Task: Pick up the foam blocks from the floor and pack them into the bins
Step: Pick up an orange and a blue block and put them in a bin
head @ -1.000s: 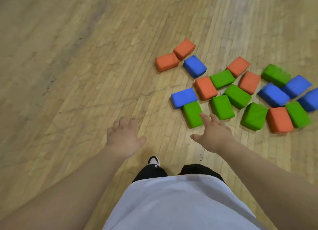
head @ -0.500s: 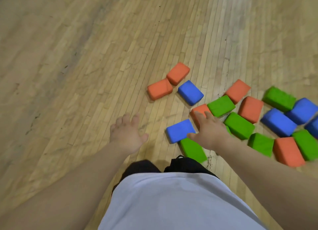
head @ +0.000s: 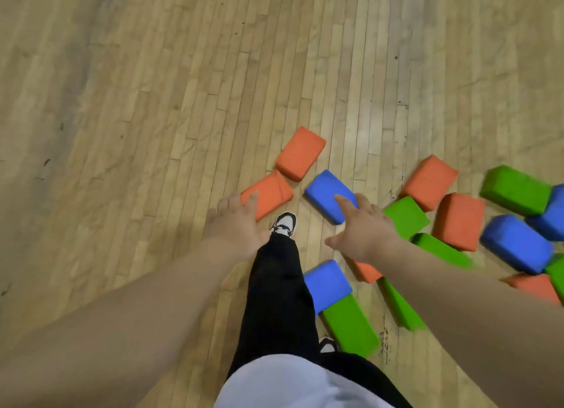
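Observation:
Several orange, blue and green foam blocks lie scattered on the wooden floor. My left hand is spread open over the near end of an orange block, holding nothing. My right hand is open too, fingers reaching over a blue block. Behind these lies another orange block. A blue block and a green block sit by my leg. No bin is in view.
My black trouser leg and a white shoe stand between the two hands. More blocks crowd the right side, among them a green one and a blue one. Bare floorboards stretch to the left and far side.
I have stepped forward and the blocks have come nearer. Both hands have reached out, the left to the orange block, the right past the nearer blocks to the far blue block.

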A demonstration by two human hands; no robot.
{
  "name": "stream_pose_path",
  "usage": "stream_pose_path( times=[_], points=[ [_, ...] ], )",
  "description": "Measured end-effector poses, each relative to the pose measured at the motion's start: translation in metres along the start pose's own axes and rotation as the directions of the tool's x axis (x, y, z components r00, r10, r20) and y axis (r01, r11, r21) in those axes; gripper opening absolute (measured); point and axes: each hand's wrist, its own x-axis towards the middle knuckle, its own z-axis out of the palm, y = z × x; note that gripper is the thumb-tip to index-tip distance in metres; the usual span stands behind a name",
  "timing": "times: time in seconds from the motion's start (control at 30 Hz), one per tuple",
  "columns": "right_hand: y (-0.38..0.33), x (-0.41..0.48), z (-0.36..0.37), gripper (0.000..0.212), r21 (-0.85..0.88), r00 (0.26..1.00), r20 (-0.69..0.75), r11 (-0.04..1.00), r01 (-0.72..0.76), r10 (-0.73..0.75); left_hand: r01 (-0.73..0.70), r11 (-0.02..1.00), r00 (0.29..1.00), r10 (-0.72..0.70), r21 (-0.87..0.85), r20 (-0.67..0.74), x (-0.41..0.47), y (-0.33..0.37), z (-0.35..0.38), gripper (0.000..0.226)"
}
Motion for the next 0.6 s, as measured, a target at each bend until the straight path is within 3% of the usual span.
stream_pose_path(
  times=[0.13,0.33,0.47,0.6],
  points=[
    [0.005,0.168,0.011,0.103,-0.001,0.996,0.072,0.998,-0.058,0.058,-0.024,1.000,0.998,0.024,-0.005,0.064,0.177,-0.006,0.021,0.097],
    [0.035,0.410,0.094,0.111,-0.093,0.983,0.149,0.991,-0.098,0.111,-0.017,1.000,0.986,0.020,-0.021,0.168,0.405,-0.020,0.139,0.108],
    [0.062,0.521,0.171,0.127,-0.156,0.971,0.193,0.982,-0.108,0.138,0.015,0.999,0.983,-0.005,-0.052,0.182,0.503,-0.037,0.225,0.119],
    [0.089,0.560,0.230,0.133,-0.152,0.964,0.210,0.980,-0.130,0.160,0.028,0.997,0.970,-0.011,-0.070,0.242,0.545,-0.048,0.290,0.121]
  ],
)
